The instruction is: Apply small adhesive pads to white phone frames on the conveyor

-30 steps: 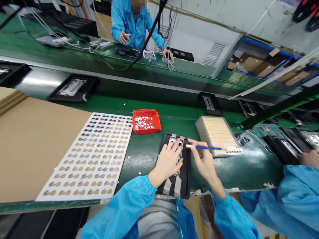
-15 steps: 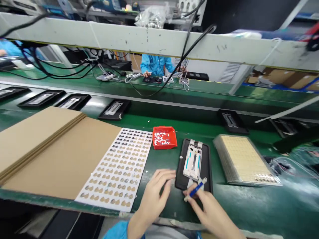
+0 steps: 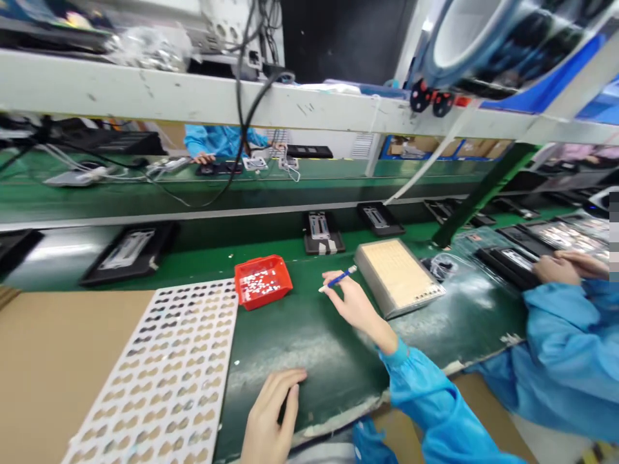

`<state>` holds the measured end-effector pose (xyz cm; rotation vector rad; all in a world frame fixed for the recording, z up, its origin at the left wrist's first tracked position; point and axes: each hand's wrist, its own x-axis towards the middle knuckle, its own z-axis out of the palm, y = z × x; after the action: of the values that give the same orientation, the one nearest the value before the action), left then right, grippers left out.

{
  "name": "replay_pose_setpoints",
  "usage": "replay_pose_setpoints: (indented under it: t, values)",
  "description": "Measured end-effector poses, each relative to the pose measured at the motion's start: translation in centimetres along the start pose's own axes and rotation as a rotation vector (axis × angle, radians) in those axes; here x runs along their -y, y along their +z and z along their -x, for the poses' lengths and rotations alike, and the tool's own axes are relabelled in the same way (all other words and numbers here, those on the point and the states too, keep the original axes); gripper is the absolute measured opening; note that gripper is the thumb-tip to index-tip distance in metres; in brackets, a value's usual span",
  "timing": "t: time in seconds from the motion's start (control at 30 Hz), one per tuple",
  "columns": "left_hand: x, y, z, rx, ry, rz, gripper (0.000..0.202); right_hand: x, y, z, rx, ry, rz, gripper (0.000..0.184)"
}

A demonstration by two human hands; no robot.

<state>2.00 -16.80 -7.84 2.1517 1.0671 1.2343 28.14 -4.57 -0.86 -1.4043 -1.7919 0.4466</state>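
Note:
My right hand reaches over the green bench and pinches a slim blue pen-like tool with pale ends. Nearest to that hand is a thick stack of clear trays with a cream top sheet. Beyond it lies a black tray with a phone frame in it. My left hand is low over the bench near its front edge, fingers stretched, thumb apart, holding nothing. Left of it lies a white sheet of rounded stickers. A red bin with small white pieces stands behind.
Brown cardboard covers the left side. More black trays with frames, such as one tray, lie along the back lane. A green post rises at right. A co-worker's blue sleeve is close on the right; another person sits opposite.
The black tray with the phone frame went from in front of me to the back lane. My right hand moved forward, still with the blue tool. The view turned right.

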Motion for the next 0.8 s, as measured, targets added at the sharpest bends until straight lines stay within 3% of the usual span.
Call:
replay_pose_setpoints:
  t: [0.1,0.2,0.37,0.47,0.57,0.67,0.8]
  values:
    - [0.3,0.2,0.5,-0.002,-0.02,-0.021,0.025,0.3,-4.5,3.8,-0.134,0.098,-0.006,0.025]
    - [-0.5,1.7,-0.4,-0.005,-0.069,-0.027,0.03,-0.3,-9.3,6.6,-0.276,0.19,0.01,0.042]
    - [-0.5,7.1,-6.5,0.132,-0.054,-0.228,0.035,-0.8,-14.3,9.6,-0.41,0.295,0.143,0.057]
    - [0.4,10.6,-10.3,0.141,-0.022,-0.368,0.04,-0.7,-15.6,10.5,-0.408,0.313,0.284,0.058]
    - [1.5,12.7,-11.2,0.117,-0.011,-0.377,0.042,-1.1,-16.1,10.4,-0.37,0.325,0.349,0.049]
    - [2.4,12.7,-10.2,0.084,0.007,-0.292,0.042,-1.7,-15.9,9.9,-0.342,0.326,0.39,0.042]
    - [1.8,10.8,-9.0,0.029,-0.055,-0.09,0.034,-0.6,-15.2,10.1,-0.362,0.312,0.388,0.043]
